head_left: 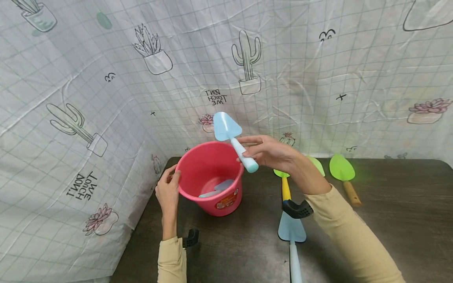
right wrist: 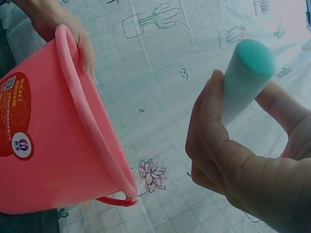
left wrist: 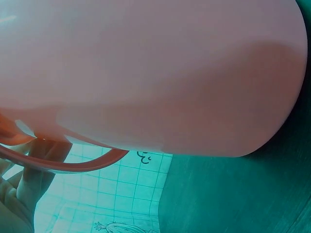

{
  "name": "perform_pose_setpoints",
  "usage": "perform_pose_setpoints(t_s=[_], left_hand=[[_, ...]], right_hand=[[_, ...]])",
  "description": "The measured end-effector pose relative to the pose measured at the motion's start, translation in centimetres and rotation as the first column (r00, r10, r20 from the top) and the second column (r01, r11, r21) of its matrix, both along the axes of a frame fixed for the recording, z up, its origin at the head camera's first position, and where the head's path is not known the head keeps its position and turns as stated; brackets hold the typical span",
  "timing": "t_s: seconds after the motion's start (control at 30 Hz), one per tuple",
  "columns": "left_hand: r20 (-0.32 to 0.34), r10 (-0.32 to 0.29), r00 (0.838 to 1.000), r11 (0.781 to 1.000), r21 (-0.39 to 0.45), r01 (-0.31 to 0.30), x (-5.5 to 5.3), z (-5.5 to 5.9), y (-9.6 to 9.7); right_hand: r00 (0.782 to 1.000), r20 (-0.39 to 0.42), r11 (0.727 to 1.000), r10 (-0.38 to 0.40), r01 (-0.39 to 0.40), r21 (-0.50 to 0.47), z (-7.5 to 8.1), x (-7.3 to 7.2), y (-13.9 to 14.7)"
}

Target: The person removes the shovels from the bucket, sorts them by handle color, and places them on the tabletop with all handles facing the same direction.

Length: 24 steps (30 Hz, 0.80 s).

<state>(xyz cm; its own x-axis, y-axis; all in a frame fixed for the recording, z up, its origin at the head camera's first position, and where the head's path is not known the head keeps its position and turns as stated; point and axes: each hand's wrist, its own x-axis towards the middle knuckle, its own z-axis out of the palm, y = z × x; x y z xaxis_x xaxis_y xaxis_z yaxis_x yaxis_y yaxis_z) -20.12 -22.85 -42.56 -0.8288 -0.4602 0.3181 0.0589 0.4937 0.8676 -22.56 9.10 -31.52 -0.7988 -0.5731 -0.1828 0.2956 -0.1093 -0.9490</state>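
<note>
A pink bucket [head_left: 209, 207] stands on the table's left part. My left hand [head_left: 168, 192] grips its left rim; in the left wrist view the hand [left wrist: 17, 206] shows beside the bucket's wall [left wrist: 146, 87]. Over the right rim, my right hand [head_left: 274, 152] holds a light blue trowel [head_left: 228, 127] by its handle, blade pointing up and away. The right wrist view shows the trowel's handle [right wrist: 243, 85], with its green end cap, between the thumb and fingers. Inside the bucket lie pale blue pieces [head_left: 223, 184], partly hidden by the wall.
On the dark table [head_left: 400, 204] lie a light blue trowel [head_left: 291, 228], a yellow-handled trowel [head_left: 286, 188] partly behind the right wrist camera, a wooden-handled green trowel [head_left: 342, 168] and a pale green blade [head_left: 317, 165] behind my right arm. A printed curtain [head_left: 301, 98] hangs behind.
</note>
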Motion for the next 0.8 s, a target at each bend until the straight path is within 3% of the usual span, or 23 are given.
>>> perform_pose_setpoints(t_s=[0.37, 0.8], left_hand=[[0.010, 0.007, 1.000, 1.000, 0.004, -0.007, 0.1, -0.1, 0.0], [-0.008, -0.001, 1.000, 1.000, 0.000, 0.001, 0.1, -0.1, 0.0]], right_hand=[[0.999, 0.044, 0.999, -0.023, 0.025, -0.036, -0.4, 0.6, 1.2], [0.999, 0.030, 0.999, -0.039, 0.040, -0.029, -0.4, 1.3, 2.6]])
